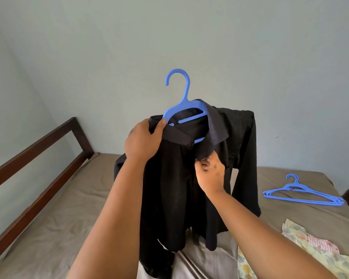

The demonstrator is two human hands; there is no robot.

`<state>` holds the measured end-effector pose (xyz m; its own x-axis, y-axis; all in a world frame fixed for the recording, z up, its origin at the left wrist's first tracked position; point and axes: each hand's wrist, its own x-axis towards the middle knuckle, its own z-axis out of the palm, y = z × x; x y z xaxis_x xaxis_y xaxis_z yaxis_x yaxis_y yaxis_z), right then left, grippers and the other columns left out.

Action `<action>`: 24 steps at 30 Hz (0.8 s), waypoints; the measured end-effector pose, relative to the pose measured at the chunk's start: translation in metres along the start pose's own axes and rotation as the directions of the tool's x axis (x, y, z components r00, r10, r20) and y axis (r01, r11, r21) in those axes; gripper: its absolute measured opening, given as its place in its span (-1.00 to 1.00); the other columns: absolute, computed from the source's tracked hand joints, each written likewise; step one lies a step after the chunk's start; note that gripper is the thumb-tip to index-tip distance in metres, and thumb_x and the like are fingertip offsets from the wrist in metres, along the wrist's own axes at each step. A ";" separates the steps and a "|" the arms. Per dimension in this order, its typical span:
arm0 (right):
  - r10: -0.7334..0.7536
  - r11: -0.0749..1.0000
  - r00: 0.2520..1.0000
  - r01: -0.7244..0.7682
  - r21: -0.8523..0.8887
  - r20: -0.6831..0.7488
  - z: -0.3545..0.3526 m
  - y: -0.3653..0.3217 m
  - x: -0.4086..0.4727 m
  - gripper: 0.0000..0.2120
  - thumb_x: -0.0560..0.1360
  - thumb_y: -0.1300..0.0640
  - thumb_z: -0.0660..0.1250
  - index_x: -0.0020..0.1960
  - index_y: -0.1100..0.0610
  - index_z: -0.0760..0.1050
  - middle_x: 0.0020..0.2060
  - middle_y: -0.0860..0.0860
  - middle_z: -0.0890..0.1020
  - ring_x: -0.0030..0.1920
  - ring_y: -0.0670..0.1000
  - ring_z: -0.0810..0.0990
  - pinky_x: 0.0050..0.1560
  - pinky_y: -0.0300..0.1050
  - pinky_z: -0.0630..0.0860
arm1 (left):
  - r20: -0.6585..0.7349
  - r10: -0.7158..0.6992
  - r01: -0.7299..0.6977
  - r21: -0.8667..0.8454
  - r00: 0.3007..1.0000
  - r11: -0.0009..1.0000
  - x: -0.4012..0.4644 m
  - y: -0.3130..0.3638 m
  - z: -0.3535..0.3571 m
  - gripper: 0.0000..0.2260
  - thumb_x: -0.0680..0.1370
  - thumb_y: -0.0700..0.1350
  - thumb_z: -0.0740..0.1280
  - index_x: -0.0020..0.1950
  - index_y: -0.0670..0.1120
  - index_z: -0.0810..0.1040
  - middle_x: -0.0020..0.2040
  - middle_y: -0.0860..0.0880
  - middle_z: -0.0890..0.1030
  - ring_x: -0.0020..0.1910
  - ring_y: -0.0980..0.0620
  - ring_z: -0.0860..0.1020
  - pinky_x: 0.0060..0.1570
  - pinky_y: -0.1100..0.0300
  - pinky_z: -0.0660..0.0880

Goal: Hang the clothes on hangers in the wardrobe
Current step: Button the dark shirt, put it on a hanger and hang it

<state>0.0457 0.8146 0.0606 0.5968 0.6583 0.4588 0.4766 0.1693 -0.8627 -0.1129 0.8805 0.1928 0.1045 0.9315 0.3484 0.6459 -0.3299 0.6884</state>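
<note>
A black collared shirt [240, 141] hangs on a blue plastic hanger [186, 93], held up over the bed. My left hand [142, 140] grips the shirt's left shoulder together with the hanger's arm, thumb on the collar. My right hand [210, 174] pinches the shirt's front just under the collar. The hanger's hook points up and to the left. The shirt's lower hem reaches down to the bed sheet. No wardrobe is in view.
A brown-sheeted bed [58, 218] lies below, with a dark wooden frame [38, 158] along the left. Spare blue hangers [302, 193] lie on the bed at the right. A floral garment [310, 252] lies at the lower right. A pale wall [169, 37] stands behind.
</note>
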 end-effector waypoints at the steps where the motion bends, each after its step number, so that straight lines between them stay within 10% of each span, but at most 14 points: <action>1: -0.019 1.000 1.000 0.018 -0.008 -0.011 -0.001 0.000 -0.001 -0.84 0.48 0.32 0.37 0.05 0.20 0.52 -0.17 0.02 0.65 -0.18 -0.14 0.62 -0.11 -0.43 0.53 | 0.005 -0.004 0.004 -0.008 1.000 1.000 0.000 0.000 -0.001 -0.59 0.58 0.26 0.17 -0.01 -0.07 0.55 -0.17 0.05 0.59 -0.18 0.02 0.52 -0.24 0.15 0.36; 12: -0.265 0.964 0.964 0.265 -0.036 -0.001 -0.013 -0.002 -0.015 -0.80 0.52 0.26 0.35 0.09 0.17 0.39 -0.15 -0.08 0.56 -0.17 -0.17 0.60 -0.11 -0.35 0.57 | -0.036 -0.041 0.041 -0.002 0.999 0.999 0.002 -0.003 -0.011 -0.60 0.57 0.26 0.17 0.01 -0.06 0.53 -0.15 0.04 0.58 -0.15 0.00 0.53 -0.15 0.10 0.45; 18: -0.537 0.742 0.802 0.596 -0.307 0.261 -0.012 0.002 -0.013 -0.86 0.50 0.24 0.27 -0.06 0.14 0.61 -0.17 0.01 0.57 -0.13 -0.08 0.52 -0.09 -0.27 0.51 | -0.042 -0.053 0.055 0.030 0.998 0.998 -0.001 -0.004 -0.013 -0.57 0.57 0.27 0.17 0.00 -0.09 0.53 -0.15 0.02 0.58 -0.14 -0.02 0.54 -0.14 0.07 0.48; 24: -0.358 0.810 0.896 0.439 -0.390 0.264 0.001 0.009 -0.002 -0.80 0.46 0.32 0.37 0.06 0.21 0.64 -0.01 0.08 0.61 0.00 0.11 0.62 0.05 0.03 0.61 | -0.016 0.003 -0.002 0.034 1.000 0.999 -0.009 0.001 -0.015 -0.56 0.56 0.29 0.18 -0.02 -0.08 0.54 -0.19 0.01 0.60 -0.20 0.02 0.54 -0.18 0.07 0.49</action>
<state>0.0477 0.8159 0.0519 0.1934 0.7227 0.6636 0.8993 0.1398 -0.4144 -0.1242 0.8700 0.1998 0.0945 0.9281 0.3602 0.6711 -0.3267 0.6656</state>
